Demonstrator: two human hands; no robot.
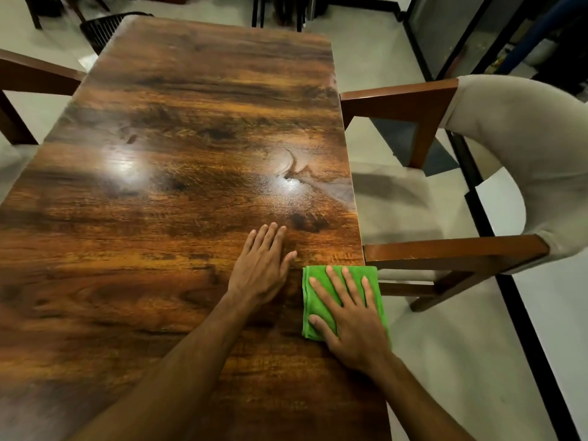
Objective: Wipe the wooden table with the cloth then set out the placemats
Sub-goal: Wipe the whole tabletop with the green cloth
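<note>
The right grip [353,326], a bare hand, lies flat on the green cloth [313,291], palm down. Its fingers [350,284] are straight and spread apart, pressing the cloth onto the wooden surface [175,138] rather than curling round it. The cloth is folded into a rough rectangle directly under this grip. A strip of green shows ahead of the fingertips, a broader band on the thumb side, and a narrow edge on the little-finger side. There the cloth reaches the right edge of the surface and seems to hang just past it. The wrist trails back behind the cloth's near border.

The left grip [261,268] rests on bare wood just beside the cloth, on the thumb side of the right grip and slightly further forward. It is open and flat, with straight fingers held close together, and it holds nothing. Its thumb points toward the cloth's far corner, near it but apart.

Well ahead of the left grip's fingertips, a pale curved smear [292,173] and bright glare mark the glossy wood. Off the right grip's outer side stands an armchair [525,148] with a brown frame and pale upholstery, one armrest near the cloth's far corner. A second wooden chair [31,74] sits far out beyond the left grip's outer side. A dark slatted chair [105,25] stands at the far end of the surface, on a pale floor [381,65]
</note>
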